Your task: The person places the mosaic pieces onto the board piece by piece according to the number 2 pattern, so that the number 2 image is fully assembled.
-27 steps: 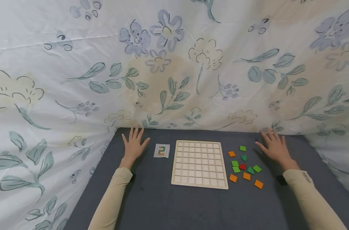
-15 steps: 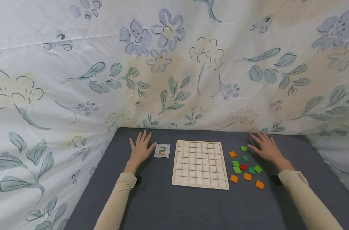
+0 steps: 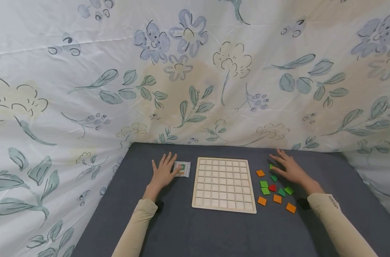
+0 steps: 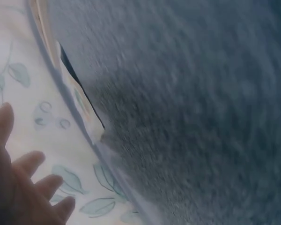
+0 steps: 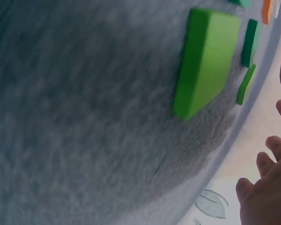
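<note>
My left hand point(image 3: 163, 175) hovers with spread fingers beside a small paper card point(image 3: 186, 169) that bears a coloured grid pattern; its thumb overlaps the card in the head view. The card point(image 4: 82, 101) also shows edge-on in the left wrist view. On the other side, my right hand point(image 3: 293, 170) is over the far end of the loose tiles, fingers spread and holding nothing. Its thumb partly covers a green square tile point(image 3: 271, 166). Between the hands lies a pale wooden board point(image 3: 224, 210) with a grid of square cells, no tiles in them.
Right of the board are scattered orange tiles point(image 3: 277, 198), green squares point(image 3: 265, 191), teal pieces point(image 3: 281, 192) and a red piece point(image 3: 272, 187). A large green tile point(image 5: 208, 63) is close in the right wrist view. A floral curtain point(image 3: 195, 71) hangs behind the dark tabletop point(image 3: 214, 235).
Both hands have moved inward and nearer: the left one rightward to the card, the right one leftward over the tiles. Board, card and tiles have stayed in place.
</note>
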### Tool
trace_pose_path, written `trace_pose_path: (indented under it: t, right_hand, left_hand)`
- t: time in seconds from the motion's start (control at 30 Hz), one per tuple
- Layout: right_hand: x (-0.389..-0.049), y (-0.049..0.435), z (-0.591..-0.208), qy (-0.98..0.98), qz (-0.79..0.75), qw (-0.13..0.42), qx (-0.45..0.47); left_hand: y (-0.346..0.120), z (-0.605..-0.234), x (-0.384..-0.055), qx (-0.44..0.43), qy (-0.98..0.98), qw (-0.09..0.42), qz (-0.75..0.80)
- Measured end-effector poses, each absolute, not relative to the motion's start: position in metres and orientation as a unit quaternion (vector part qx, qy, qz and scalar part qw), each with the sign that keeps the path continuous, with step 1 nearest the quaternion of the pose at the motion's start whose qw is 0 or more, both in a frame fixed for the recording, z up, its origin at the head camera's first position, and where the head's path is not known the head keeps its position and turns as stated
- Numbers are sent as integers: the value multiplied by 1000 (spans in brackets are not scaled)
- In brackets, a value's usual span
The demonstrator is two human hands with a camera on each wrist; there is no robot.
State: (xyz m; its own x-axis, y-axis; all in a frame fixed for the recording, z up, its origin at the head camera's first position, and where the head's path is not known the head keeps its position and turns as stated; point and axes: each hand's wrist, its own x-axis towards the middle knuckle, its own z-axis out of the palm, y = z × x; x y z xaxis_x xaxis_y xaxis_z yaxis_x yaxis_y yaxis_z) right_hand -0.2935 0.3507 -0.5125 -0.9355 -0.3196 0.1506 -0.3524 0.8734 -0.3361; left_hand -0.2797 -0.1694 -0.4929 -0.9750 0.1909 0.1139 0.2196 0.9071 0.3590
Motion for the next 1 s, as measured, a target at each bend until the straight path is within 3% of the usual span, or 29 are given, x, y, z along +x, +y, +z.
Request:
trace_pose_path:
  t: [0.47,1.0]
  right_hand:
    - [-294,334,-513,-948,249,3,200]
    - [-291,324,-513,-939,257,-38,226]
  left_hand:
    - [-151,-496,-262,-139,-971,11,-194]
    - [-135,-498,-240,-176,-964,-57,-192]
